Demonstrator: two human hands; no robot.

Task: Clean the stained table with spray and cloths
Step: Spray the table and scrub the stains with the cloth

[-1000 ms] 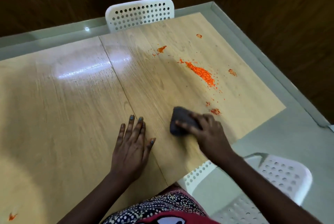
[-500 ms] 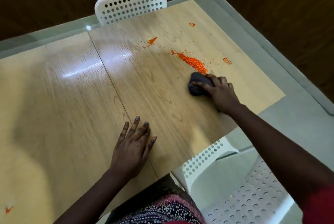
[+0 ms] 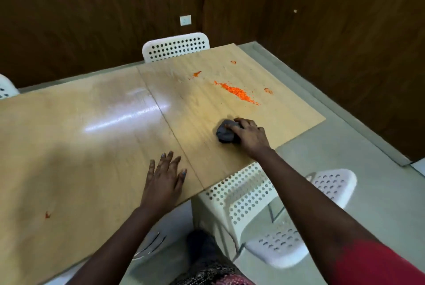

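Looks like a plain meeting or dining room: long wooden desk [image 3: 92, 146], white perforated plastic chairs [image 3: 176, 46], dark wood-panelled walls [image 3: 92, 20], wall socket [image 3: 185, 20].

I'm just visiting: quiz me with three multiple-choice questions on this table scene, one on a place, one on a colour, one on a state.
1. Where does the big spill lie from the cloth?
A. farther from the person
B. under it
C. on the floor

2. What colour is the spill?
A. blue
B. orange
C. white

3. How is the left hand?
A. gripping a bottle
B. flat on the table
C. raised in the air

Answers:
1 A: the spill lies beyond the cloth held by the right hand.
2 B: it is bright orange.
3 B: the left hand rests with fingers spread on the table.
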